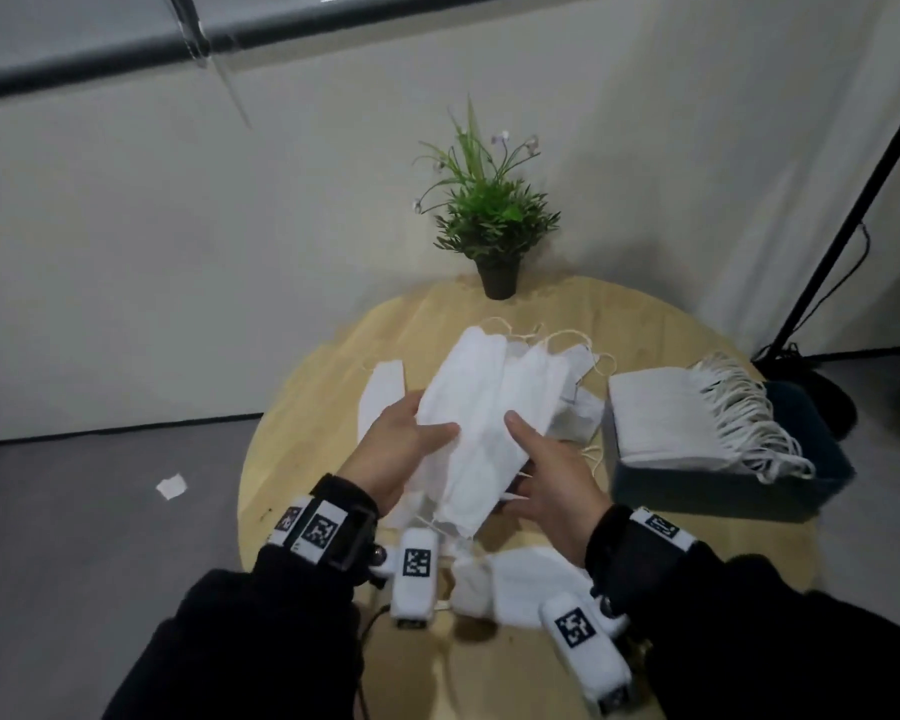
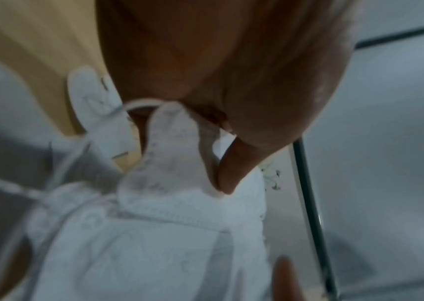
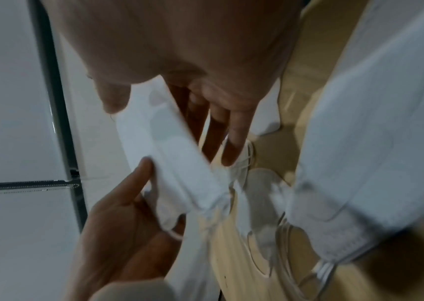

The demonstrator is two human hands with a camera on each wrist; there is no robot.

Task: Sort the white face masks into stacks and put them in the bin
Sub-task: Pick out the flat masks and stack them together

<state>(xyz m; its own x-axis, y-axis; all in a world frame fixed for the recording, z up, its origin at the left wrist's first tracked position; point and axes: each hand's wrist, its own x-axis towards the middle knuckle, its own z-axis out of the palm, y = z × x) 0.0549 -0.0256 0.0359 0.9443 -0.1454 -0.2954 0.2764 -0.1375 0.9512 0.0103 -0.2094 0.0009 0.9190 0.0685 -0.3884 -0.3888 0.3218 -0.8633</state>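
Over the round wooden table [image 1: 302, 418], both hands hold one fanned bundle of white face masks [image 1: 489, 407]. My left hand [image 1: 430, 428] grips its near left side, thumb on top. My right hand [image 1: 533, 454] pinches the near right side, thumb on top and fingers [image 3: 236, 130] underneath. The left wrist view shows my thumb [image 2: 231, 173] pressing on the masks [image 2: 154, 244]. Loose masks lie on the table at the left [image 1: 383, 392], behind the bundle [image 1: 580, 415] and near me [image 1: 531, 584]. A dark blue bin [image 1: 723, 493] at the right holds a neat mask stack [image 1: 655, 413].
A potted plant [image 1: 494, 220] stands at the table's far edge. A black stand [image 1: 853, 200] rises from the floor behind the bin. A scrap of white paper [image 1: 171, 485] lies on the grey floor to the left. The white wall is close behind the table.
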